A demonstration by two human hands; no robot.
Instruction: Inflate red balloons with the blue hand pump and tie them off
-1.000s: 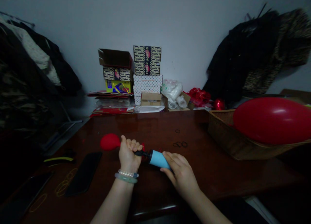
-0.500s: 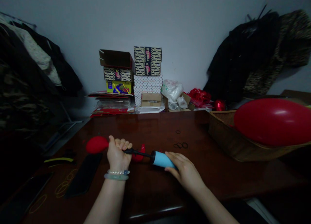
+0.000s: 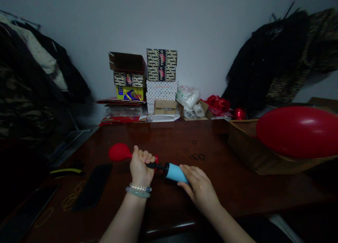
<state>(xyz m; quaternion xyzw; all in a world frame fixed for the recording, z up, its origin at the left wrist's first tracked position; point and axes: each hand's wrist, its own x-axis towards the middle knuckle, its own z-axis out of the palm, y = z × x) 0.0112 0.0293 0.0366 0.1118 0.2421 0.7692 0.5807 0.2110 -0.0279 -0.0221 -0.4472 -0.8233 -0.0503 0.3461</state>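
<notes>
My left hand (image 3: 142, 165) is closed around the black handle end of a hand balloon pump and the neck of a small, partly filled red balloon (image 3: 119, 152), which sticks out to the left. The light-blue barrel of the balloon pump (image 3: 176, 173) lies in my right hand (image 3: 199, 186), its fingers wrapped over the far end. A short stretch of black rod shows between my left fist and the barrel. Behind the rod, partly hidden, red pieces (image 3: 156, 159) lie on the table.
A wicker basket (image 3: 245, 144) at right holds a large red balloon (image 3: 298, 132). Black rubber rings (image 3: 197, 157) lie mid-table. At left are a dark phone (image 3: 92, 186), yellow rubber bands (image 3: 71, 199) and a yellow-edged tool (image 3: 66, 171). Boxes (image 3: 162, 65) are stacked by the wall.
My left hand has moved right toward the blue barrel, so less rod shows. The small balloon has travelled with it and looks slightly fuller. My right hand has barely moved.
</notes>
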